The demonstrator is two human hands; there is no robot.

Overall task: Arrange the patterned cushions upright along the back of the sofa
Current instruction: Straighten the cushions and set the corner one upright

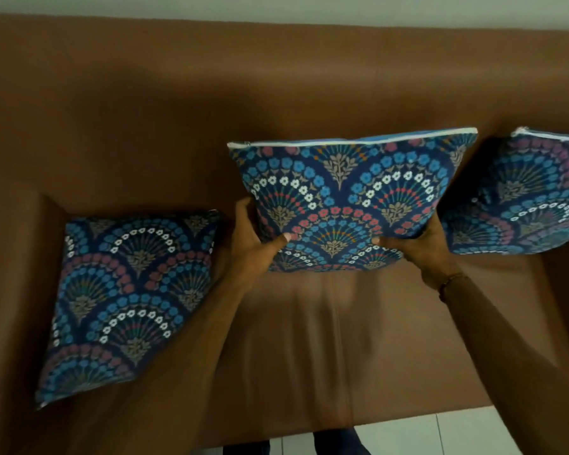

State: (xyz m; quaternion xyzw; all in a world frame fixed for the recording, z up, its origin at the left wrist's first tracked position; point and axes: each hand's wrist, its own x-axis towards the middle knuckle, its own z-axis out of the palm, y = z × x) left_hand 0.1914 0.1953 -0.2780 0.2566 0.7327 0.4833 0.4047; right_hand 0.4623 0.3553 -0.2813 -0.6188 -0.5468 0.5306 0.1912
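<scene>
Three blue cushions with a floral fan pattern are on a brown sofa (145,133). The middle cushion (349,192) stands upright against the backrest, its white zip edge on top. My left hand (253,238) grips its lower left corner and my right hand (418,244) grips its lower right corner, thumbs on the front face. The left cushion (128,297) lies flat and slanted on the seat by the left armrest. The right cushion (523,198) leans upright against the backrest, cut off by the frame edge.
The sofa's left armrest (10,274) rises beside the flat cushion. The bare seat (335,339) stretches below my hands. White floor tiles (408,435) and dark shoes (335,443) show at the bottom. A pale wall (276,8) runs behind the backrest.
</scene>
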